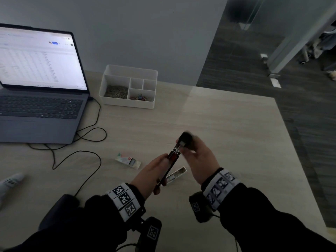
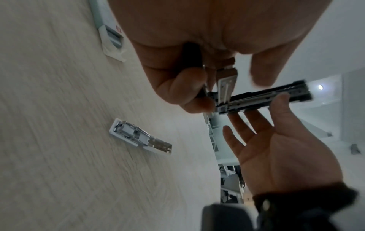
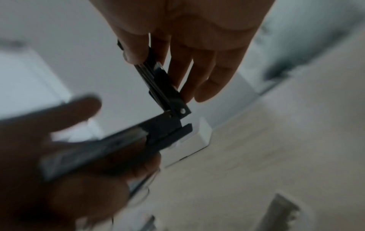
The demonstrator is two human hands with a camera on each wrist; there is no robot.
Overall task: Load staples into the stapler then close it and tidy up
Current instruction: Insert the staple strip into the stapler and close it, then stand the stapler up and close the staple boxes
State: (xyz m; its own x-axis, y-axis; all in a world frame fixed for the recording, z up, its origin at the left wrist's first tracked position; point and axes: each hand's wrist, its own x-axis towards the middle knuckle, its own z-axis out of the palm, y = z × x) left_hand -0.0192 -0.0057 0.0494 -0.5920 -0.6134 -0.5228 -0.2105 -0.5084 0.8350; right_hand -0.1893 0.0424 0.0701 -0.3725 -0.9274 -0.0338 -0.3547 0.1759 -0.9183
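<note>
A black stapler is held above the table, swung open at its hinge. My left hand grips the lower half, fingers curled round it. My right hand pinches the upper arm between thumb and fingers; this arm, the metal magazine, shows in the left wrist view. A white staple tray with staples in it lies on the table under my hands, also visible as the tray. The staple box, end flap open, lies left of it.
A white desk organiser with clips in its compartments stands at the back. An open laptop sits at the left, its black cable looping across the table. The table's right edge drops to dark floor.
</note>
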